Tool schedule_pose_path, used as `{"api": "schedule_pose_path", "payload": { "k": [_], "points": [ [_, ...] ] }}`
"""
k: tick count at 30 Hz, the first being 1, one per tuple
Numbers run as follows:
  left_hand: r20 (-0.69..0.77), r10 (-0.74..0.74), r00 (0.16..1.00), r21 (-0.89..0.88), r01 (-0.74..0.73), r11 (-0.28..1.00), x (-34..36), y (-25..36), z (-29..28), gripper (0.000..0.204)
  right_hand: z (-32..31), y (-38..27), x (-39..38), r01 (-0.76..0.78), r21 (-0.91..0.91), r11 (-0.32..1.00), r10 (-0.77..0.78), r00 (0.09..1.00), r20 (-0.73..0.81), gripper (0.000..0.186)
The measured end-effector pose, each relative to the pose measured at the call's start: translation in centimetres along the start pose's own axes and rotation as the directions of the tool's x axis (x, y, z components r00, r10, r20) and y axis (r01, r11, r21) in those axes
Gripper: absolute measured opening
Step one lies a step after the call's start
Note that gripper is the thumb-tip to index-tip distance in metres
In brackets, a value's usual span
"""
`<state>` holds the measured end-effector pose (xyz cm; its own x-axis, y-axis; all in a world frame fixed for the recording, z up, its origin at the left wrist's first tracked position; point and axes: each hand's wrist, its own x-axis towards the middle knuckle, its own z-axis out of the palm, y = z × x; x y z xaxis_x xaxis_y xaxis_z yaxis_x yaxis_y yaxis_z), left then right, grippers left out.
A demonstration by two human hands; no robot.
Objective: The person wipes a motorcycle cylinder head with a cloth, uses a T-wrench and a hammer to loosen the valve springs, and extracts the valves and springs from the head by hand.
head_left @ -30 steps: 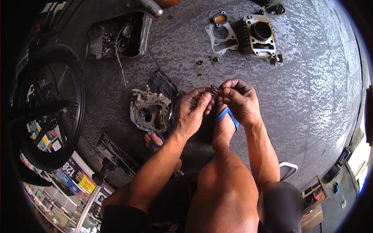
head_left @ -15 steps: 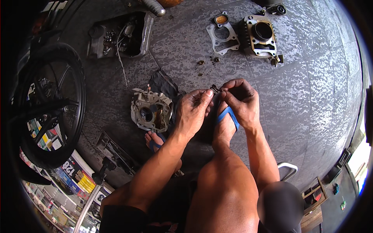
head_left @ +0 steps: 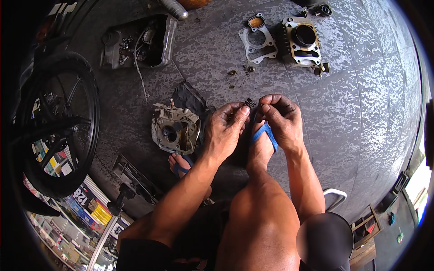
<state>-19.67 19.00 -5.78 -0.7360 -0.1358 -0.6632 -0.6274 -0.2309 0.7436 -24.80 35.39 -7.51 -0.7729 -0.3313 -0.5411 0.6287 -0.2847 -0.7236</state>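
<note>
Between the thumb and fingers of my left hand [head_left: 228, 124] is a small dark coil spring [head_left: 249, 103], its coils sticking out past the thumb tip. Just to the right of it, my right hand [head_left: 284, 118] is closed in a pinch. Whatever lies between those fingertips is too small and dark to make out. Left of my left hand, a greasy metal engine cylinder head [head_left: 195, 135] rests on the floor beside a dark cloth [head_left: 190, 97]. Both hands are stained with grease.
Farther off are a finned cylinder block [head_left: 312, 54], a flat gasket [head_left: 246, 43], small parts [head_left: 251, 69] and a black tray [head_left: 158, 56] holding loose hardware. A wheel [head_left: 92, 117] stands at left above a glass display case [head_left: 97, 244]. My sandalled foot [head_left: 261, 151] is below the hands.
My right fingertips have drawn slightly back from the spring, so more of its coils show. The left hand has barely shifted, and the floor parts lie where they were.
</note>
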Motion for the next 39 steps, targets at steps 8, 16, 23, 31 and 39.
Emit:
{"api": "schedule_pose_path", "payload": {
  "k": [8,16,23,31,39],
  "points": [
    [0.005,-0.001,1.0,-0.033,0.001,0.999,0.0,0.0,0.1,0.028,0.4,0.8,0.2,0.087,-0.187,0.978,-0.098,0.994,-0.048,0.014],
    [-0.04,0.012,0.999,0.015,-0.011,1.0,-0.1,-0.1,0.3,0.029,1.6,1.0,-0.4,0.127,-0.302,0.945,-0.162,0.982,-0.094,0.014],
    [-0.051,-0.01,0.999,0.007,0.01,1.0,0.0,0.0,0.2,0.027,1.0,1.1,-0.1,0.059,-0.036,0.998,-0.062,0.995,-0.082,0.015],
    [-0.038,-0.011,0.999,-0.032,0.01,0.999,0.1,0.0,0.1,0.028,0.2,0.8,-0.2,-0.126,0.284,0.951,0.14,0.99,-0.031,0.017],
    [0.0,0.016,1.0,-0.076,-0.016,0.997,0.1,0.3,0.2,0.029,-0.3,0.8,-0.3,-0.114,0.242,0.963,0.109,0.993,0.036,0.016]
  ]
}}
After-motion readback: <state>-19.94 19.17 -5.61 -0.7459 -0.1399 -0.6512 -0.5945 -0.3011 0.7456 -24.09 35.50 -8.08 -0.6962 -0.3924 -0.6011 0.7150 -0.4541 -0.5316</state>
